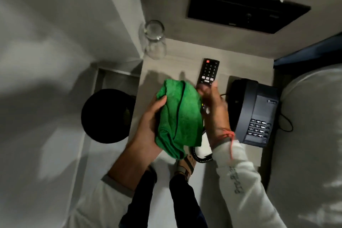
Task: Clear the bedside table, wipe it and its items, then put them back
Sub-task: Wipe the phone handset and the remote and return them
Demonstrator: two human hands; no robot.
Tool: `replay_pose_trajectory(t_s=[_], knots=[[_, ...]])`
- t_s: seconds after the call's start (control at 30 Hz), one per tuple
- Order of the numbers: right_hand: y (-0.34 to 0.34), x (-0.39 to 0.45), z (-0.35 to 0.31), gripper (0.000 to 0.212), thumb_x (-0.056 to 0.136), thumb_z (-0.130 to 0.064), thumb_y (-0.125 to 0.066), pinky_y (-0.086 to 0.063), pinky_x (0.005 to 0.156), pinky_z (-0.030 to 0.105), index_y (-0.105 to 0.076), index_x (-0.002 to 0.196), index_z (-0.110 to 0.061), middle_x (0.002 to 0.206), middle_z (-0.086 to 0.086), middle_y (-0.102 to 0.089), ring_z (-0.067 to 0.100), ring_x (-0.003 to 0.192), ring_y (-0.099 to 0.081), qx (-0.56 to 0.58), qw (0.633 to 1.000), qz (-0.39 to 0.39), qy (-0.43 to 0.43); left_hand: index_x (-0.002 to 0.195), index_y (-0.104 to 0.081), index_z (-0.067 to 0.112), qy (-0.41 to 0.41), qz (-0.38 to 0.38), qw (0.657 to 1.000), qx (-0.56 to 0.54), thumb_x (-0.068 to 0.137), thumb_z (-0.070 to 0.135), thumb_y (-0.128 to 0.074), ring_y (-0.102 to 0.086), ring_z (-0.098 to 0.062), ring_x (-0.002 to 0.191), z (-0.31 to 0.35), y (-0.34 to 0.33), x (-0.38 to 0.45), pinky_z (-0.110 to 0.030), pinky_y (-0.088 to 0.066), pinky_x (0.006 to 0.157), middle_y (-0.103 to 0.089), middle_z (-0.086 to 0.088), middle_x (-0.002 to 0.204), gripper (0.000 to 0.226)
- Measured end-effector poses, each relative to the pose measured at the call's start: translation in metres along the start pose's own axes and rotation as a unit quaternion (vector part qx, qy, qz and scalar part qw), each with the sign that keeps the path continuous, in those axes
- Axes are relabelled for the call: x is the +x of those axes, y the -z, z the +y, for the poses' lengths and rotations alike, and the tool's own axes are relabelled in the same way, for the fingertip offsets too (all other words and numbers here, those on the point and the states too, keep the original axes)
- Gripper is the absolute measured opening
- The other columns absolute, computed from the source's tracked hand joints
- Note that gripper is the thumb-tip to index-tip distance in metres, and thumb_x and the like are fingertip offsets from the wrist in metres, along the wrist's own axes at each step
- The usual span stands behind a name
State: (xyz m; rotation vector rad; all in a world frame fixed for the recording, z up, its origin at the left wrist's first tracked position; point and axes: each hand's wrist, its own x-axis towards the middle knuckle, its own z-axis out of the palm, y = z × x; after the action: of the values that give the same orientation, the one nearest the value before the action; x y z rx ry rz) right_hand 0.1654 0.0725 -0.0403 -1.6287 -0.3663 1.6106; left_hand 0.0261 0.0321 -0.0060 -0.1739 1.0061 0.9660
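Observation:
A green cloth (177,114) is bunched in my left hand (148,126), held above the pale bedside table (159,72). My right hand (214,103) grips the lower end of a black remote control (208,72), whose top points away from me; the cloth lies against the remote's lower part and hides it. A black desk phone (257,111) stands on the table to the right, with its coiled cord (199,155) running under my hands. A clear glass bottle (153,40) stands at the table's far left corner.
A round black bin (107,116) sits on the floor left of the table. A dark wall panel (246,7) is mounted above the table. White bedding (312,135) lies on the right. My feet (185,168) are below the table's front edge.

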Motion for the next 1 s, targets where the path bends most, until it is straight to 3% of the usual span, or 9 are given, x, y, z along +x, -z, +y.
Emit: replay_pose_trajectory(t_s=[0.07, 0.13, 0.23, 0.4, 0.53, 0.63, 0.77, 0.93, 1.0], knots=[[-0.014, -0.029, -0.009, 0.061, 0.091, -0.055, -0.049, -0.058, 0.094, 0.041, -0.068, 0.122, -0.006, 0.117, 0.015, -0.073, 0.024, 0.105, -0.072, 0.077, 0.981, -0.156, -0.088, 0.110, -0.079, 0.016, -0.033, 0.006, 0.999, 0.001, 0.098, 0.031, -0.050, -0.079, -0.022, 0.094, 0.001, 0.000, -0.008, -0.033, -0.065, 0.079, -0.082, -0.008, 0.103, 0.035], [-0.032, -0.052, -0.017, 0.052, 0.097, -0.034, -0.046, -0.046, 0.111, 0.051, -0.057, 0.133, 0.001, 0.127, 0.022, -0.063, 0.033, 0.116, -0.061, 0.071, 0.974, -0.195, -0.092, 0.106, -0.079, 0.016, -0.089, 0.025, 0.996, -0.002, 0.104, 0.025, -0.043, -0.078, -0.021, 0.090, 0.009, 0.001, -0.027, -0.031, -0.065, 0.078, -0.081, -0.006, 0.099, 0.037], [-0.063, -0.084, -0.035, 0.048, 0.092, -0.003, -0.043, -0.042, 0.108, 0.050, -0.046, 0.140, 0.004, 0.125, 0.020, -0.058, 0.033, 0.116, -0.054, 0.010, 0.973, -0.224, -0.057, 0.113, -0.067, 0.012, -0.200, 0.106, 0.974, 0.002, 0.105, 0.023, -0.048, -0.072, -0.026, 0.094, 0.034, 0.002, -0.069, -0.040, -0.059, 0.085, -0.075, -0.009, 0.100, 0.023], [-0.150, -0.174, -0.054, 0.043, 0.088, 0.017, -0.045, -0.046, 0.102, 0.047, -0.054, 0.127, 0.001, 0.113, 0.020, -0.061, 0.031, 0.105, -0.058, -0.100, 0.939, -0.328, 0.012, 0.132, -0.061, 0.010, -0.306, 0.148, 0.937, 0.077, 0.076, 0.052, -0.071, -0.067, -0.036, 0.121, 0.086, 0.024, -0.190, -0.055, -0.055, 0.103, -0.069, -0.020, 0.131, 0.071], [-0.213, -0.244, -0.043, 0.033, 0.085, 0.014, -0.059, -0.057, 0.076, 0.034, -0.057, 0.114, -0.001, 0.095, 0.025, -0.049, 0.032, 0.090, -0.057, -0.113, 0.909, -0.400, 0.037, 0.115, -0.057, 0.030, -0.370, 0.259, 0.861, 0.233, 0.065, 0.022, -0.093, -0.072, 0.005, 0.092, 0.112, 0.078, -0.281, -0.019, -0.061, 0.074, -0.070, 0.005, 0.111, 0.062], [-0.242, -0.289, -0.013, 0.016, 0.083, 0.013, -0.064, -0.056, 0.073, 0.036, -0.059, 0.089, -0.002, 0.081, 0.021, -0.053, 0.030, 0.081, -0.059, -0.123, 0.896, -0.425, 0.026, 0.103, -0.054, 0.040, -0.382, 0.330, 0.818, 0.276, 0.070, 0.002, -0.091, -0.067, 0.020, 0.078, 0.123, 0.129, -0.351, -0.003, -0.053, 0.059, -0.069, 0.015, 0.099, 0.062], [-0.260, -0.358, 0.060, 0.024, 0.077, 0.000, -0.076, -0.061, 0.061, 0.038, -0.060, 0.071, -0.017, 0.076, 0.010, -0.068, 0.024, 0.073, -0.069, -0.194, 0.873, -0.445, -0.041, 0.103, -0.063, 0.041, -0.398, 0.481, 0.686, 0.373, 0.067, 0.011, -0.094, -0.067, 0.017, 0.086, 0.107, 0.191, -0.443, 0.001, -0.049, 0.069, -0.073, 0.032, 0.092, 0.056], [-0.270, -0.417, 0.146, 0.021, 0.078, -0.007, -0.082, -0.063, 0.063, 0.036, -0.062, 0.080, -0.012, 0.092, 0.017, -0.077, 0.018, 0.075, -0.077, -0.231, 0.886, -0.382, -0.125, 0.106, -0.064, 0.006, -0.375, 0.612, 0.437, 0.542, 0.071, 0.003, -0.088, -0.044, -0.002, 0.086, 0.078, 0.250, -0.472, -0.005, -0.043, 0.076, -0.061, -0.010, 0.105, 0.042], [-0.283, -0.426, 0.164, 0.021, 0.078, -0.011, -0.083, -0.065, 0.067, 0.041, -0.064, 0.085, -0.010, 0.094, 0.015, -0.076, 0.021, 0.079, -0.077, -0.224, 0.903, -0.347, -0.119, 0.106, -0.062, 0.002, -0.366, 0.619, 0.388, 0.577, 0.077, 0.002, -0.084, -0.051, -0.013, 0.090, 0.075, 0.269, -0.464, -0.014, -0.051, 0.076, -0.058, -0.018, 0.109, 0.036]])
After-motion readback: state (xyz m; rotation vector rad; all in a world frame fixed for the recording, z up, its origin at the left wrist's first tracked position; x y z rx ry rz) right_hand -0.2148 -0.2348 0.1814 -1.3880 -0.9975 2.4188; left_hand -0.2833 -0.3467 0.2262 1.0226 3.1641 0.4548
